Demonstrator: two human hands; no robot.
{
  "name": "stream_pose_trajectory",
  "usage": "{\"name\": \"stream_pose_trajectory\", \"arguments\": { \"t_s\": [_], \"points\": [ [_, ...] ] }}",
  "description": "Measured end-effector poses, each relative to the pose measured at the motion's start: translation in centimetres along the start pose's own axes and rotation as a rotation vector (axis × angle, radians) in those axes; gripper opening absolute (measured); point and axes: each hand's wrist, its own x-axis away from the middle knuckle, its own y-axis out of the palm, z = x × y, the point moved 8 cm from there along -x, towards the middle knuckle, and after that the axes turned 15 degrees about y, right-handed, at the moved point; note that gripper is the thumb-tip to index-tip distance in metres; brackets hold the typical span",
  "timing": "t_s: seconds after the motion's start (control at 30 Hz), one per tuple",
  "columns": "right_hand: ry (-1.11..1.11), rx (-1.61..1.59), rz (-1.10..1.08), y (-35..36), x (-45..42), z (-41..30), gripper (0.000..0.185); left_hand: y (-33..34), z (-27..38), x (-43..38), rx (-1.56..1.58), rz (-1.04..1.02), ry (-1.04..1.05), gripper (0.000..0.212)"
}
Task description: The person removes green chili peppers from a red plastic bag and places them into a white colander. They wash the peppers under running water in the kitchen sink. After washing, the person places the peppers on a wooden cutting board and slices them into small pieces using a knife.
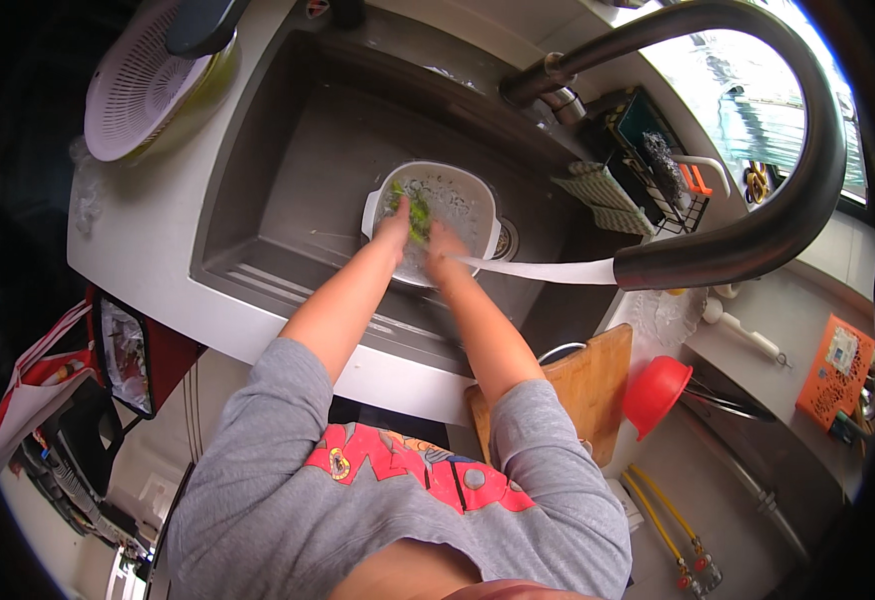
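A white plastic basin (370,214) full of churning water stands in the dark grey sink (317,157). Bright green leafy vegetables (418,216) are in it, blurred by motion. On their left side, my left hand (394,226) is over the basin and grips them, thumb along the leaves. My right hand (446,243) is at their right side, fingers low and blurred, so its hold is unclear. From the black curved faucet (715,259) a stream of water (542,270) runs leftward in the picture onto my right wrist.
A white colander (144,82) sits on the left counter. The sink's right wall carries a green-striped cloth (606,199) beside a wire rack (681,217) with a steel scourer (662,157). Near my right arm are a wooden cutting board (595,390) and a red plastic bowl (655,390).
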Motion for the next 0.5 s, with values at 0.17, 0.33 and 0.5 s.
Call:
{"name": "stream_pose_trajectory", "arguments": {
  "t_s": [0.17, 0.33, 0.5],
  "points": [
    [0.126, -0.635, -0.517, -1.6, 3.0, -0.9, 0.044, 3.7, 1.3, 5.3, 0.095, -0.420, -0.255, 0.054],
    [0.048, -0.925, -0.812, -2.0, 5.6, -1.6, 0.030, 4.8, 6.2, 7.9, 0.091, -0.426, 0.009, 0.032],
    [-0.003, -0.739, -0.750, 0.4, 6.6, 0.9, 0.026, 4.8, 10.6, 6.4, -0.075, -0.216, 0.672, 0.024]
  ]
}}
